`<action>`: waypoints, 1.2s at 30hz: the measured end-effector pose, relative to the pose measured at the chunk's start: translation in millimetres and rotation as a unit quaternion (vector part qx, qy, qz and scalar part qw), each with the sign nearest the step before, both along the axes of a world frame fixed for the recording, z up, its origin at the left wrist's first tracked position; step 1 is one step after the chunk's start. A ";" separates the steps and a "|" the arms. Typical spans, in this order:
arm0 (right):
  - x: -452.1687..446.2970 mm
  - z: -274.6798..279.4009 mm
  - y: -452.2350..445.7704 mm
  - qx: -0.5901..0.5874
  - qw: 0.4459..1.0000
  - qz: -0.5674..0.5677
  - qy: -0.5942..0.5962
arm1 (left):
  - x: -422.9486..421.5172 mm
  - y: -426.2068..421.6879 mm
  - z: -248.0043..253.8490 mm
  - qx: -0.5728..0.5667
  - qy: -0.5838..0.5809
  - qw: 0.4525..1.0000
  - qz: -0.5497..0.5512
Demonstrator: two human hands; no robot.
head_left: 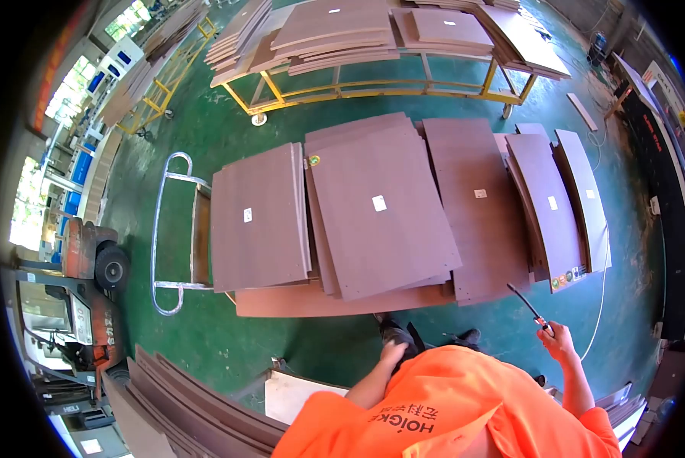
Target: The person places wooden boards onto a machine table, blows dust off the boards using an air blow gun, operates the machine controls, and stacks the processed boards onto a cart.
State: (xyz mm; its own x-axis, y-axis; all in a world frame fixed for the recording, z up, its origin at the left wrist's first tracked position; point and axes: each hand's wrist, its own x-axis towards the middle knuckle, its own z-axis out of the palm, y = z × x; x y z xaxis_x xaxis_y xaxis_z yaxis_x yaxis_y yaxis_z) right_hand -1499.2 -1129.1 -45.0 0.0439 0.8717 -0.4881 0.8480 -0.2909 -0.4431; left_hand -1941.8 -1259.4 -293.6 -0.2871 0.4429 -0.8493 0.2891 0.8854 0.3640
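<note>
Right hand [558, 341] closed round a thin black tool [524, 301], nearside and right of the middle board [381, 237]; white hose [604, 294] beyond. Tip overlaps the next board [476, 237], contact unclear. Left hand [392, 353] near the trousers [408, 345], grip can't be told. Labelled boards [255, 183] flank the middle board; amount done or left, unclear.

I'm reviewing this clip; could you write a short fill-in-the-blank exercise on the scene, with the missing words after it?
1. The slim tool is held in the ____ hand.
2. The wheeled rack at top centre has a ____ frame.
3. The shirt is ____ in colour.
4. The floor is ____ in colour.

Missing words: right; yellow; orange; green
</note>
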 end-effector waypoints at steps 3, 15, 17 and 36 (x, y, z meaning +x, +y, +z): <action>66.3 7.0 -3.8 0.067 0.998 0.000 0.020 | 60.5 55.5 1.7 0.261 0.004 0.952 -0.160; 396.4 113.0 -15.4 0.508 0.773 -0.299 0.235 | 275.7 180.0 3.1 0.116 0.040 0.959 -0.257; 441.0 128.5 -15.2 0.594 0.727 -0.268 0.215 | 357.3 188.5 17.2 0.075 -0.010 0.952 -0.296; 849.1 27.4 -27.9 0.229 0.784 -0.566 0.108 | 983.2 535.2 -11.1 0.168 -0.083 0.841 -0.507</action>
